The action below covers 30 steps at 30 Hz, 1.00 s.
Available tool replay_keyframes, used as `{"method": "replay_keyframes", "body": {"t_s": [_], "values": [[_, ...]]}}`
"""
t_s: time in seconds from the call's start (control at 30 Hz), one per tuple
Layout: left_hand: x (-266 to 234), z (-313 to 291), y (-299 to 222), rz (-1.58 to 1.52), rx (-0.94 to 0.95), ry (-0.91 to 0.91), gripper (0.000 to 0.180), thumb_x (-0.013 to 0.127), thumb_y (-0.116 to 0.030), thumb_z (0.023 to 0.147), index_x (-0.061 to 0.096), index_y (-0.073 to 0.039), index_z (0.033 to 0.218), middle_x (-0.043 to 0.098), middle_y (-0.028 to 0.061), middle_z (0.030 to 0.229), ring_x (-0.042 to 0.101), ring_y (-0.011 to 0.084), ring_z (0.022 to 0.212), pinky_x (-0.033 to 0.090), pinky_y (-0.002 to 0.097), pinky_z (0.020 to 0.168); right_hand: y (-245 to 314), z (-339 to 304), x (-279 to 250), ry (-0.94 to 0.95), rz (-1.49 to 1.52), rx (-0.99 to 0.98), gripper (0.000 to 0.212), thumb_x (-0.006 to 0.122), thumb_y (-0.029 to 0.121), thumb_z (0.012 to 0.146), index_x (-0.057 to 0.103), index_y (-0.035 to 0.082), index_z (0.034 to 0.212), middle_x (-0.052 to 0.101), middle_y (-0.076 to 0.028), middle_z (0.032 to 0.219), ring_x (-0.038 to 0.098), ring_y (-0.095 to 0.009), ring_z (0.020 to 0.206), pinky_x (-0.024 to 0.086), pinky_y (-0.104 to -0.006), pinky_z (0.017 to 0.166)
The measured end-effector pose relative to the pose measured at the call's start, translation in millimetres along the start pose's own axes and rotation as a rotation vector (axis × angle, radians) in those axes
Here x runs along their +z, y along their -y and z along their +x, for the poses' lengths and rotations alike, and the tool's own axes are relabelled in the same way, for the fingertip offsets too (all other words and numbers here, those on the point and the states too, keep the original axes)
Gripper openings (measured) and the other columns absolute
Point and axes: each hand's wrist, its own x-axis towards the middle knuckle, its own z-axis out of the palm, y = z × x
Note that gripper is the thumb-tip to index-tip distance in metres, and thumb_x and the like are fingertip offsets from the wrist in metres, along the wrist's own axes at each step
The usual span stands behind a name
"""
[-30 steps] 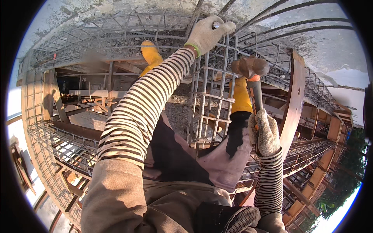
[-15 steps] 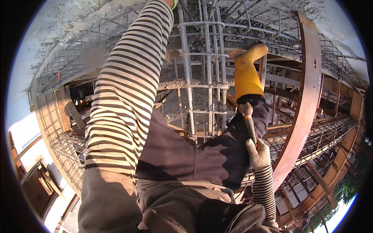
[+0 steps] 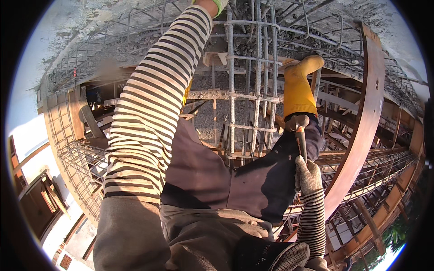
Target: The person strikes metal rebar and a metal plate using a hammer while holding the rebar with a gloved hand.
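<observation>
My right hand (image 3: 309, 175), in a pale knitted glove, is closed around the handle of a hammer (image 3: 301, 143). The hammer's head points away from me, above my right thigh and just below the yellow boot (image 3: 300, 92). My left arm, in a black-and-white striped sleeve (image 3: 149, 113), reaches up to the far edge of the picture. Only the wrist and green glove cuff of my left hand (image 3: 217, 5) show there; its fingers are out of sight. Beside that wrist stands a column of upright steel rebar (image 3: 258, 67) tied with square stirrups.
A long curved-looking wooden plank (image 3: 361, 122) rises on my right. Horizontal rebar cages (image 3: 379, 169) run past it, over timber framing. On the left are another rebar mesh (image 3: 79, 167) and a wooden board (image 3: 74, 117). Rough concrete (image 3: 90, 36) spans the far side.
The view has shifted, so the rebar and boot appear farther right. The hammer has turned in my right hand, showing more of its head. My left wrist shows slightly more at the top edge.
</observation>
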Motion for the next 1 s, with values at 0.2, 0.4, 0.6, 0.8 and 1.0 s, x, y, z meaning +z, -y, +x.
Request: {"method": "replay_keyframes", "body": {"t_s": [0.2,0.4,0.6,0.8,1.0], "values": [[64.0,-37.8,-86.5,0.53,0.152,-0.289,0.018,0.047,-0.013,0.106,0.062,-0.005,0.114,0.066,0.0109,0.086,0.065,0.025,0.063,0.049,0.0428,0.051,5.5,-3.8,6.3,-0.041,-0.075,-0.016,0.049,0.069,0.05,0.098,0.058,0.004,0.084,0.049,0.001,0.055,0.05,-0.01,0.042,0.041,-0.0277,0.04],[61.0,-50.1,-28.3,0.806,0.577,-0.229,0.016,0.058,-0.017,0.102,0.062,-0.004,0.11,0.064,0.0157,0.08,0.063,0.0332,0.077,0.05,0.0447,0.071,13.7,-5.4,3.4,0.032,-0.06,0.03,0.049,0.067,0.051,0.099,0.059,0.004,0.086,0.052,-0.001,0.059,0.053,-0.011,0.044,0.044,-0.0288,0.041],[38.5,-0.7,-12.2,1.153,0.592,-0.32,0.032,0.053,-0.01,0.101,0.056,-0.003,0.132,0.063,0.0155,0.091,0.064,0.0291,0.088,0.052,0.0409,0.082,10.4,-1.0,5.7,0.046,0.015,0.008,0.05,0.066,0.053,0.099,0.058,0.006,0.082,0.052,-0.001,0.058,0.052,-0.012,0.044,0.043,-0.0292,0.041],[67.4,-13.9,-26.6,0.249,0.14,-0.197,0.019,0.056,-0.004,0.098,0.058,-0.012,0.115,0.057,0.0011,0.084,0.053,0.0139,0.054,0.043,0.0332,0.042,13.1,-4.2,1.8,0.05,0.116,0.029,0.056,0.064,0.057,0.099,0.055,0.007,0.077,0.049,-0.001,0.056,0.048,-0.012,0.041,0.04,-0.0288,0.039],[39.8,-8.1,-34.7,-0.276,0.08,-0.332,0.009,0.05,-0.01,0.105,0.055,-0.015,0.11,0.055,-0.0025,0.07,0.049,0.0121,0.047,0.04,0.0329,0.04,8.3,1.4,1.3,0.059,0.063,0.018,0.057,0.059,0.057,0.102,0.056,0.006,0.076,0.051,-0.004,0.054,0.048,-0.016,0.036,0.042,-0.0289,0.035]]}}
